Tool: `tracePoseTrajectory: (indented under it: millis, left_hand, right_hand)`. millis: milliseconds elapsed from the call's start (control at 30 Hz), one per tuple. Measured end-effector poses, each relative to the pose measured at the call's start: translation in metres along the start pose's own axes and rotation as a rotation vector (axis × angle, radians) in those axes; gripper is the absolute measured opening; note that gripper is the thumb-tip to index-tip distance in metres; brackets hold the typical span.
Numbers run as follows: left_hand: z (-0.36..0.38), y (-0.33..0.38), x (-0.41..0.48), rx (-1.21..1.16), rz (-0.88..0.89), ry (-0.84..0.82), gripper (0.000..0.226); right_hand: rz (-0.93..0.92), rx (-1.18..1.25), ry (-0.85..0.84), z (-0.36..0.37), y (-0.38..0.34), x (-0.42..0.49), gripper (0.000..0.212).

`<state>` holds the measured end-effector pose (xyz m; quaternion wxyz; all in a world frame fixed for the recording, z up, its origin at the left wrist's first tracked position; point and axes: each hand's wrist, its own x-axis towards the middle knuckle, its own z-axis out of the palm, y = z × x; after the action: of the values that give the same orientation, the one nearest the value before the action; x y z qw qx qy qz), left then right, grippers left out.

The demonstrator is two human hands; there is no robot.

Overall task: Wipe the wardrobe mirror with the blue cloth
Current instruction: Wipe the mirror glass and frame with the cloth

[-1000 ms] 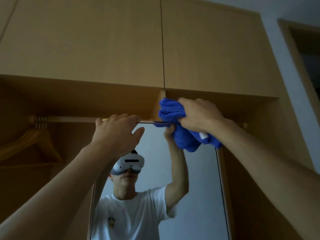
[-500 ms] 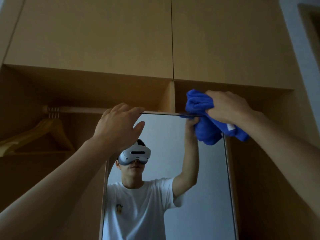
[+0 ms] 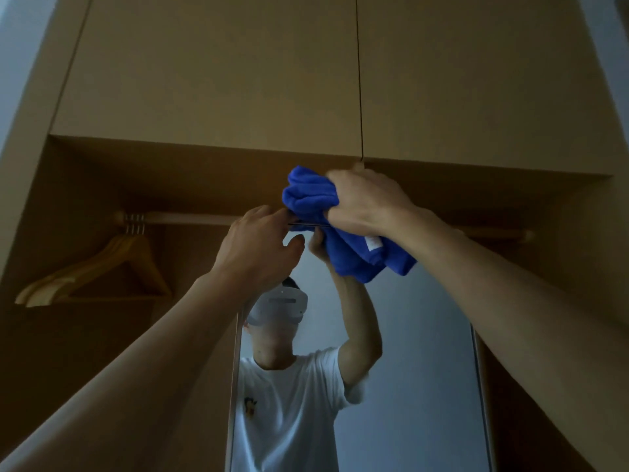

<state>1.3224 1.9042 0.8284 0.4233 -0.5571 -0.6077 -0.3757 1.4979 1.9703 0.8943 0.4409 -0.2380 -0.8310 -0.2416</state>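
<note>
Mirror (image 3: pixel 425 369) is a tall panel in the middle of the open wardrobe (image 3: pixel 204 80). Its top edge is up at the hands and the glass runs down out of view at the bottom. Blue cloth (image 3: pixel 306 195) is bunched in the right hand (image 3: pixel 367 202), fingers clamped round it. The wad is pressed on the left half of the mirror's top edge, and a loose end with a white tag hangs over the glass. Left hand (image 3: pixel 258 247) is just beside the cloth, fingers hooked over the same top edge, thumb in front; it looks like it steadies the panel. Hands are close together, not touching as far as I can tell. Reflection of the person (image 3: pixel 282 403), in a white T-shirt and headset, fills the lower glass. Clothes rail (image 3: pixel 190 219) runs behind, with wooden hangers (image 3: pixel 102 267) on the left. Progress: judged early, since the cloth is at the top edge only. No streaks or clean patches can be made out in this dim light, so the face of the glass below is probably all left to wipe.
</note>
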Motion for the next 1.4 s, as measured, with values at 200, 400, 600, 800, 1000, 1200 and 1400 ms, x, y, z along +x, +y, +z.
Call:
tracePoseTrajectory:
  millis: [200,400,600,800,1000,1200,1400]
  left_hand:
    - [-0.003,-0.008,-0.008,0.043,-0.011,-0.025,0.047]
    - [0.001,-0.004,-0.013,-0.005,-0.11,-0.081,0.054]
    - [-0.007,-0.012,-0.012,-0.194,-0.202,-0.042,0.069]
    - [-0.008,-0.015,-0.017,-0.301,-0.198,-0.069,0.06]
    - [-0.008,-0.02,-0.021,-0.233,-0.204,-0.023,0.065]
    - [-0.018,-0.025,-0.033,-0.412,-0.286,-0.116,0.075]
    - [-0.028,-0.021,-0.036,-0.56,-0.338,-0.146,0.082]
  right_hand:
    - [0.101,0.045,-0.03,-0.007,0.047,-0.019,0.013]
    - [0.33,-0.144,-0.035,-0.017,0.108,-0.048,0.016]
    - [0.192,-0.077,-0.019,-0.006,0.053,-0.024,0.016]
    - [-0.017,0.027,-0.004,0.009,-0.031,0.011,0.015]
    - [0.028,0.056,-0.001,0.008,-0.001,0.003,0.014]
    - [0.203,-0.13,-0.039,-0.005,0.039,-0.013,0.014]
    - [0.098,-0.054,-0.04,0.001,-0.025,0.003,0.015]
